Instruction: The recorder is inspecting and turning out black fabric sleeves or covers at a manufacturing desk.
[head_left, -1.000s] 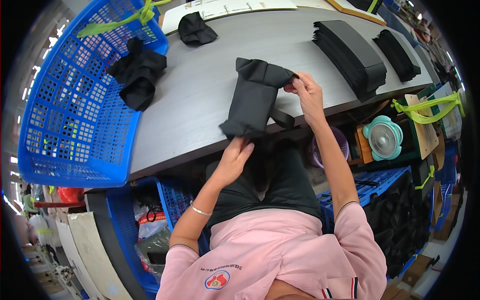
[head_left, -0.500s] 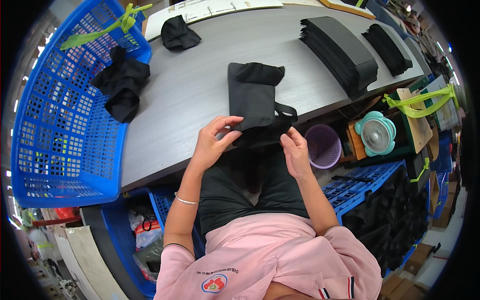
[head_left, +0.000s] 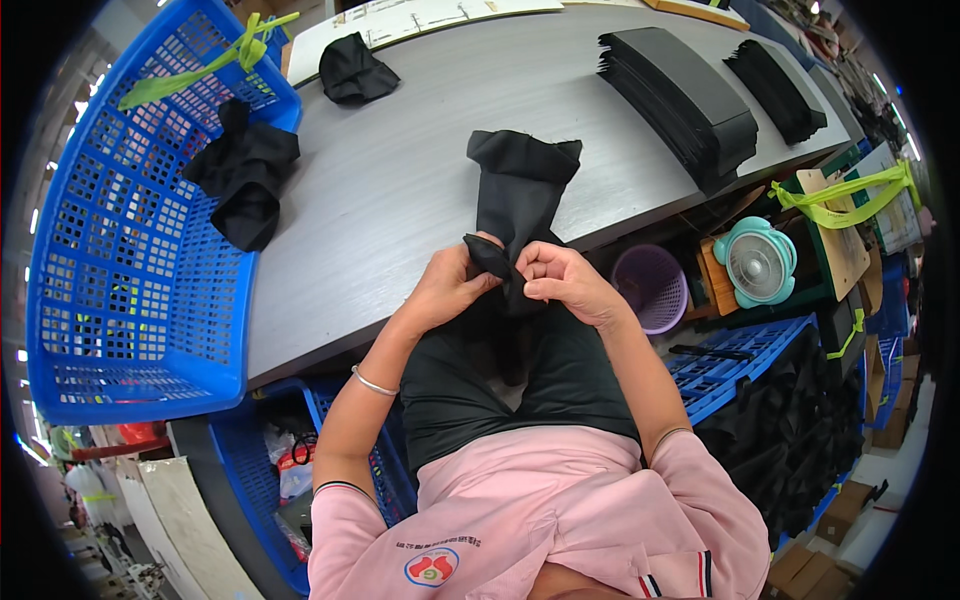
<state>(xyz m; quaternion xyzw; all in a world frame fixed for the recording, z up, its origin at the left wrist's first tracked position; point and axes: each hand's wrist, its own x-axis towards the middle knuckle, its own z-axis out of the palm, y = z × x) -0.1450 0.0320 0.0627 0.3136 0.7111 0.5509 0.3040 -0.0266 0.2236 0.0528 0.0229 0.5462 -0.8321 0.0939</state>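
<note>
A black fabric piece, perhaps a pouch (head_left: 515, 195), reaches from the grey table over its near edge, its far end folded into a wide band. My left hand (head_left: 450, 285) is closed on its near left part, where a fold of cloth sticks up past the fingers. Close beside it, my right hand (head_left: 567, 283) pinches the same black cloth with thumb and fingertips. The lower end of the cloth hangs above my lap and blends with the dark trousers, so its outline there is hard to make out.
At left stands a blue plastic basket (head_left: 215, 345) with crumpled black fabric (head_left: 245, 175) in it. Another black cloth piece (head_left: 355, 70) lies at the back. Black panels are stacked (head_left: 690, 100) at right. Below the edge are a purple bin (head_left: 650, 290) and a turquoise fan (head_left: 757, 262).
Both hands have come closer together, the right one moving left and up onto the cloth. The flat black piece is now gathered and twisted, and its strap loop no longer shows at the right.
</note>
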